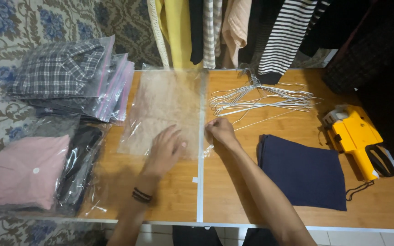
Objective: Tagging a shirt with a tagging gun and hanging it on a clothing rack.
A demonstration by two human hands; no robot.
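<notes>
A clear plastic bag (pixel 160 102) with a beige folded garment inside lies flat on the wooden table (pixel 233 191). My left hand (pixel 166 150) rests palm down on the bag's near right part, fingers spread. My right hand (pixel 220 131) pinches the bag's right edge near its lower corner, fingers closed on the plastic. A folded dark blue cloth (pixel 304 173) lies to the right of my right forearm.
Bagged folded clothes are stacked at the left: a plaid pile (pixel 64 73), a pink one (pixel 26 171) and a dark one (pixel 80 164). Wire hangers (pixel 261 98) lie at the back. A yellow label gun (pixel 356 139) sits at the right. Garments (pixel 251 32) hang behind the table.
</notes>
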